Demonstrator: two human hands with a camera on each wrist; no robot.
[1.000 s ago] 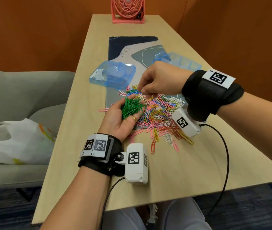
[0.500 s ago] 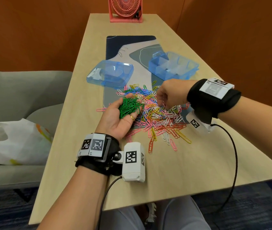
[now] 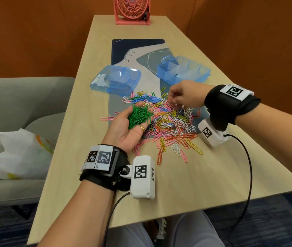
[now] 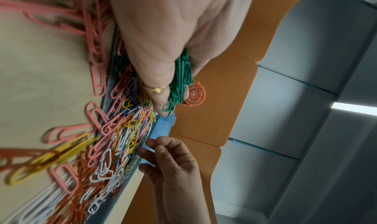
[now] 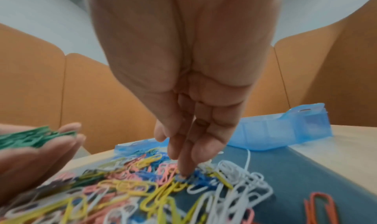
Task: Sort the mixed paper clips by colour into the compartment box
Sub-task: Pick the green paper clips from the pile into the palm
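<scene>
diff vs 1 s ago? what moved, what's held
The right hand moved from beside the left hand, over the near-left of the mixed clip pile, to the pile's far right side, fingers down among the clips; whether it pinches one is unclear. Unchanged: the left hand cups the green clips palm up; compartment box and lid sit where they were.

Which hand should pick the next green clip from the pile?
Right. The right hand hovers over the mixed pile, fingertips down among clips. The left hand is palm-up, cupping the green clips, so probably busy.
</scene>
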